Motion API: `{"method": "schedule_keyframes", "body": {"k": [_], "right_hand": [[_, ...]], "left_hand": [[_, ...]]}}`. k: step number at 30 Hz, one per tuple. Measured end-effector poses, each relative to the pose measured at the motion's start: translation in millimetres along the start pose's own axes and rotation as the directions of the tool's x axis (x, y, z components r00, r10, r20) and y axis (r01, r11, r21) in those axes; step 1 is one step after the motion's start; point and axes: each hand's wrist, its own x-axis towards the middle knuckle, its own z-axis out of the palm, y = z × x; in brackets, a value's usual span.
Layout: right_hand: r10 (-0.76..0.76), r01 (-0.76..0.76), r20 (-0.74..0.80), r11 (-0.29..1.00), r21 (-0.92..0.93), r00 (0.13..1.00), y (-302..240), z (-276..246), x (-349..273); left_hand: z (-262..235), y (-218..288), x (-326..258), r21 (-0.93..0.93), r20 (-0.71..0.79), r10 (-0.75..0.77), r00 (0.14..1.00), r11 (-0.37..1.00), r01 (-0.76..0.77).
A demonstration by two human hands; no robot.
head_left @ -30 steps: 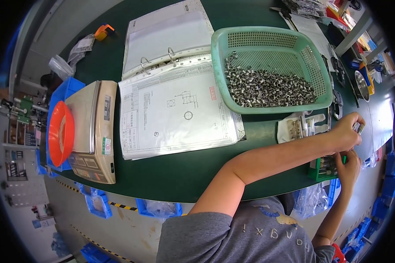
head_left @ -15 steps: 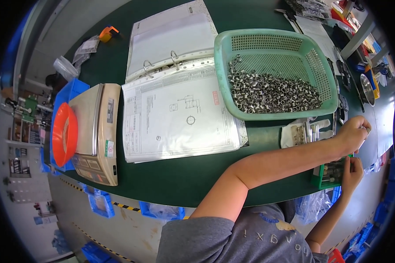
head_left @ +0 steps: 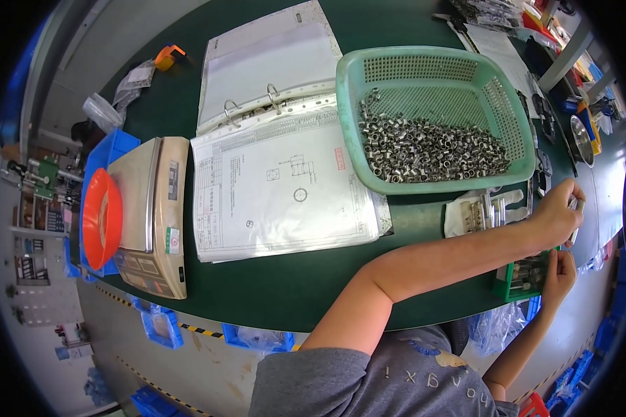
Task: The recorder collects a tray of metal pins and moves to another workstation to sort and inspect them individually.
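Observation:
My left arm reaches across the bench to the right. My left hand [head_left: 558, 215] is closed around a slim silvery metal piece [head_left: 574, 206], which shows between the fingers; its exact kind cannot be made out. Just below it is my right hand [head_left: 559, 274], fingers pinched together at the edge of a small green bin [head_left: 509, 285]. Whatever the right fingers hold, if anything, is hidden. Several metal cylindrical parts [head_left: 531, 272] lie in that bin. Beside my left forearm, more small metal cylinders [head_left: 490, 210] rest on a white cloth or bag [head_left: 454, 219].
A green plastic basket [head_left: 435, 186] full of small metal rings [head_left: 431, 153] stands behind my forearm. Left of it lies an open ring binder [head_left: 278, 187] with a drawing. Farther left are a weighing scale [head_left: 167, 215] and an orange bowl [head_left: 101, 219]. A metal bowl [head_left: 581, 141] sits far right.
My left hand has turned slightly, and the silvery piece in it now shows more. My right hand stays almost in place at the green bin.

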Motion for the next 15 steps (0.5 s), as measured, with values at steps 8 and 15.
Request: {"method": "schedule_keyframes", "body": {"k": [8, 15], "right_hand": [[-0.096, 0.078, -0.072, 0.973, -0.217, 0.993, -31, -10, 6], [-0.13, 0.122, -0.165, 0.991, -0.058, 0.978, -77, -14, 24]], "left_hand": [[-8, -28, 11, 0.112, -0.025, 0.135, 0.991, 0.985, -0.131], [-9, -22, -2, 0.31, 0.003, 0.103, 0.995, 0.946, -0.099]]}}
